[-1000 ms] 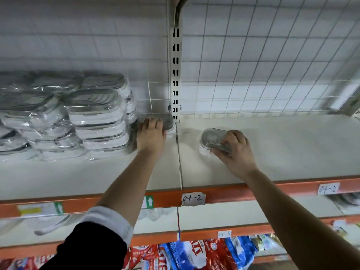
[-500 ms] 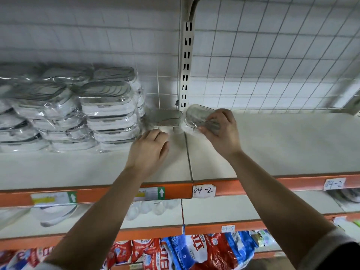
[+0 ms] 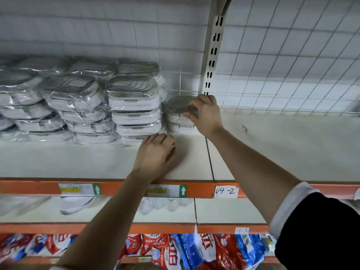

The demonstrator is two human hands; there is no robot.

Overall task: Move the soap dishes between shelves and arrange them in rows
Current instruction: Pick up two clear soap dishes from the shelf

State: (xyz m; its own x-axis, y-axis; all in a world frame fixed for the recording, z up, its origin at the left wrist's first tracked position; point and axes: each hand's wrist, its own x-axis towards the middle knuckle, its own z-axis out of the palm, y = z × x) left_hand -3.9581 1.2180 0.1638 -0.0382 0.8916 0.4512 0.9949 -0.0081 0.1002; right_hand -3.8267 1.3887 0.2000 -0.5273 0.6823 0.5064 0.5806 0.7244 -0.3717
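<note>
Several stacks of plastic-wrapped soap dishes (image 3: 134, 106), white with clear grey lids, fill the left of the upper shelf (image 3: 282, 149). At the right end of the row, by the upright post, stands a short stack (image 3: 175, 121). My right hand (image 3: 204, 114) grips a soap dish (image 3: 177, 103) by its right end as it sits on top of that short stack. In front of the stacks, my left hand (image 3: 155, 152) hovers low over the shelf with loosely curled fingers and holds nothing.
A slotted metal upright (image 3: 213, 55) and wire grid back (image 3: 292, 65) stand behind the shelf. Orange shelf edges carry price tags and a label reading 04-2 (image 3: 226, 190). The lower shelf (image 3: 224, 211) holds white items; red and blue packets (image 3: 194, 250) lie below it.
My right hand carried the soap dish left and set it on the short stack by the post. My left hand let go of that stack and drew back toward the shelf front.
</note>
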